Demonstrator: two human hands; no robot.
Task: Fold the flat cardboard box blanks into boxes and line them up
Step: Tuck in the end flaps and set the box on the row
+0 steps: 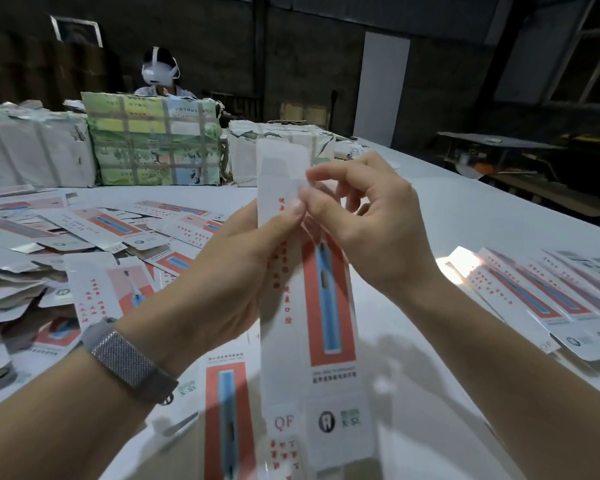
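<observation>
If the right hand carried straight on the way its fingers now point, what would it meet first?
The right hand points leftward; its fingertips already pinch the held box blank, with the left hand just behind. Depth is uncertain.

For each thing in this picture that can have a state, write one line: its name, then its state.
Held box blank: lifted upright, partly opened, top flap unfolded.
Left hand: gripping the blank's left edge.
Right hand: fingers pinching its upper part.
Pile of blanks: flat, scattered.
Row of boxes: lined up, lying down.
</observation>
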